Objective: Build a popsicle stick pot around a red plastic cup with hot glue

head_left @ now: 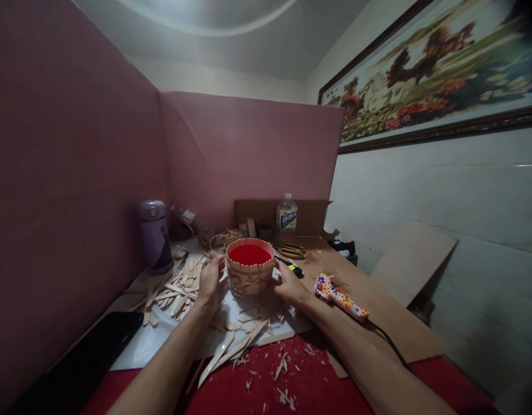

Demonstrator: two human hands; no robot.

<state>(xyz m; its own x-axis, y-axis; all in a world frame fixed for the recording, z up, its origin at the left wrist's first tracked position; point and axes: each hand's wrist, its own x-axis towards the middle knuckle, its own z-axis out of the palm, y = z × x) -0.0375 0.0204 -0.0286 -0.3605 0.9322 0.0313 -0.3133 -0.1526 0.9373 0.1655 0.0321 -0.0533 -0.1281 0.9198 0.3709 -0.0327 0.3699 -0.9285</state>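
Observation:
A round basket of wooden craft sticks [250, 278] with a red inside stands upright on white paper [162, 340] in the middle of the table. My left hand [210, 280] rests against its left side with fingers curved round the wall. My right hand [288, 283] presses on its right side, fingers closed against the sticks. Both hands hold the basket between them.
Loose wooden sticks and offcuts [179, 288] litter the paper. A patterned glue gun [341, 298] with a black cord lies right of my right hand. A purple flask [154, 235], a water bottle [287, 215], scissors [291, 251], a black phone [88, 357] and pink partition walls [75, 173] surround the spot.

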